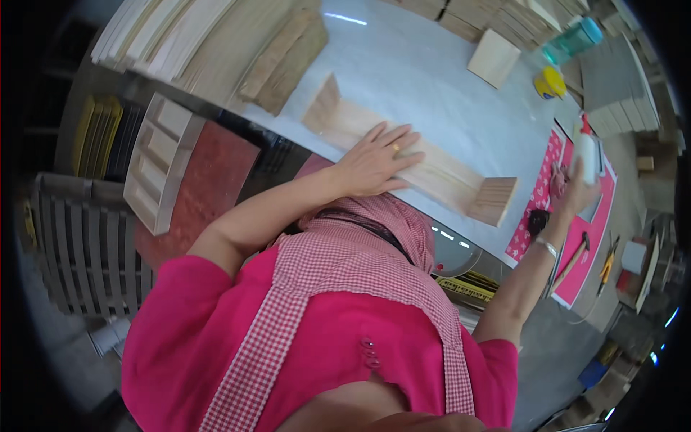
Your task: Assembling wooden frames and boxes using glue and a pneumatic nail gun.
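Observation:
A pale wooden piece (443,176) lies along the near edge of the table, a long board with a short upright panel at each end. My left hand (378,160) rests flat on its middle, fingers spread. Off to the right, my right hand (578,194) is wrapped round a white squeeze bottle (587,157) with a red tip, above a pink patterned sheet (531,212). Close to that hand are a dark bundle (538,222) and a hammer (574,261) with a wooden handle. The right fingers are partly hidden by the bottle and the hand itself.
Stacked boards (169,36) and a rough wood block (284,61) stand at the far left. Toward the back right are a flat wooden panel (494,57), a yellow tub (550,83) and a teal bottle (574,41). A compartmented wooden tray (160,162) is left of the table.

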The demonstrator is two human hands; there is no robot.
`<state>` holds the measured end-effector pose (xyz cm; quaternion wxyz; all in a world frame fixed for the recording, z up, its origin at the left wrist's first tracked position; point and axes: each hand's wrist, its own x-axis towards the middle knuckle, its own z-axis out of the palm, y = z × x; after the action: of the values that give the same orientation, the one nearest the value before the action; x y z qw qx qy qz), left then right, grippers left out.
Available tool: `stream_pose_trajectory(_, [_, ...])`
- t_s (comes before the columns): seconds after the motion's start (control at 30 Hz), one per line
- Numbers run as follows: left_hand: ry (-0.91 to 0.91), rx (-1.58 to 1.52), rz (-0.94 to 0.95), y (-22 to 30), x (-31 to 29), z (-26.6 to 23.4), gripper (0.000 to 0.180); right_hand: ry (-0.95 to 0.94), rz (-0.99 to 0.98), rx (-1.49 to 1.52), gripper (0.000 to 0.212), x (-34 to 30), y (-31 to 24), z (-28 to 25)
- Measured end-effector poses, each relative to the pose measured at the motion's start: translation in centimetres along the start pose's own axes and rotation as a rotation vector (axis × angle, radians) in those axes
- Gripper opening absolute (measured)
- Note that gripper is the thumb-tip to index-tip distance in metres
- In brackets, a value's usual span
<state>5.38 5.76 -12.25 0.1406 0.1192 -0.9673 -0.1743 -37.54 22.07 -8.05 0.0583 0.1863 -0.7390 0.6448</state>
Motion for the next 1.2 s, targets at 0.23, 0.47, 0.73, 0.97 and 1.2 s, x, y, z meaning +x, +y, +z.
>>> stream_pose_trajectory(0.23, [0.054,-0.005,0.029,-0.5,2.0,2.5,0.056,-0.122,-0.130,0.302,0.052,-12.3,-12.9,2.5])
stream_pose_trajectory(0.47, [0.117,0.020,-0.157,0.3,1.4,1.7,0.060,-0.673,-0.089,0.196,0.060,-24.0,-15.3,9.4])
stream_pose_trajectory(0.73, [0.139,-0.222,-0.167,-0.6,1.7,2.6,0.062,-0.791,-0.365,0.138,0.061,-24.8,-16.7,12.4])
stream_pose_trajectory(0.97, [0.175,-0.253,-0.191,-0.1,1.5,1.6,0.060,-0.802,-0.319,0.101,0.054,-24.6,-17.3,12.5])
stream_pose_trajectory(1.2, [0.174,-0.140,-0.146,-0.3,1.6,1.9,0.066,-0.756,-0.304,0.071,0.050,-23.8,-17.1,13.3])
